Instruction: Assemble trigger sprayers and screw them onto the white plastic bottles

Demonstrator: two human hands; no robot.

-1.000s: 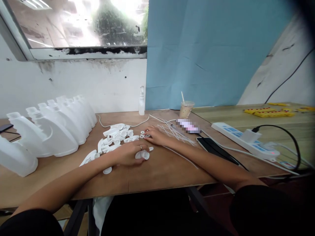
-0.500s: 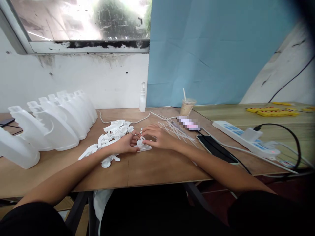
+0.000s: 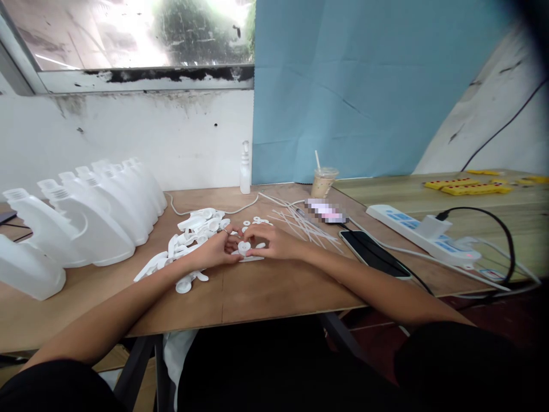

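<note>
Left hand: your left hand (image 3: 213, 252) rests on the table (image 3: 274, 292) at the centre of your view, fingers curled in on a small white spray-head part (image 3: 244, 250) from its nine o'clock side, bracing it so it cannot slide.
Right hand: your right hand (image 3: 274, 243) meets it from three o'clock, fingertips pinched on the same part; both hands grip it together, and how tightly I cannot tell.
Part held: it sits low against the tabletop between your fingertips, just at the edge of the supply heap, a placement that looks chosen for short reaches.
Heap of white parts: the loose trigger pieces (image 3: 189, 243) lie at nine o'clock of your hands, touching your left wrist side, near enough to feed that hand.
Washers: a few small white rings (image 3: 256, 220) lie at twelve o'clock, just beyond your fingers.
Dip tubes: thin white tubes (image 3: 306, 226) fan out at two o'clock, near your right hand.
Bottles: a row of white bottles (image 3: 86, 220) stands at ten o'clock, necks open, well apart from the hands.
Other things: a phone (image 3: 373, 254) and a power strip (image 3: 422, 234) lie at three o'clock; a drink cup (image 3: 323, 182) and a pump bottle (image 3: 245, 169) stand at the far edge, about one and twelve o'clock.
</note>
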